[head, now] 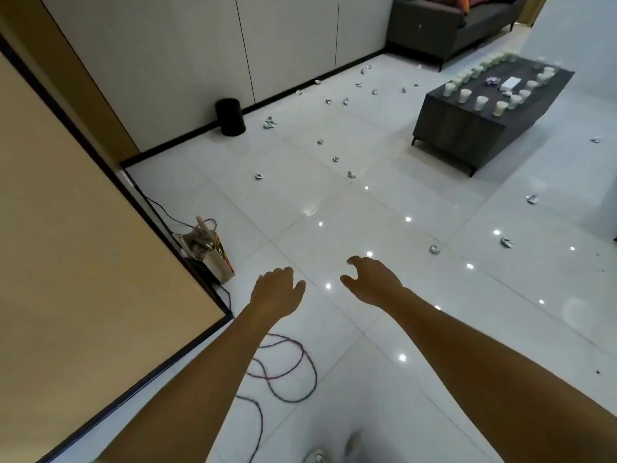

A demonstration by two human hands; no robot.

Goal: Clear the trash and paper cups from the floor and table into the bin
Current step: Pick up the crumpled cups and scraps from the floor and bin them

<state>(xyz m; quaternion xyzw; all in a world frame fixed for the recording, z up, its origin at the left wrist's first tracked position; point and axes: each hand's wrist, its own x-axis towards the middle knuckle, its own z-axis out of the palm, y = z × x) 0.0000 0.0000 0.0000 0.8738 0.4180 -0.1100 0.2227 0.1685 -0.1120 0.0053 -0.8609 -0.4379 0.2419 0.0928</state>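
Note:
Several crumpled paper scraps lie scattered over the white tiled floor, one (434,249) close to my right hand and another (259,176) further ahead. A black round bin (229,116) stands against the wall at the back left. Several white paper cups (481,103) line the dark low table (460,128) at the right. My left hand (277,290) and my right hand (370,282) are stretched out over the floor, fingers relaxed, holding nothing.
A tan desk top (83,262) fills the left. A paper bag (210,250) stands by its corner, and a looped cable (287,372) lies on the floor near my feet. A dark sofa (444,25) stands at the back right.

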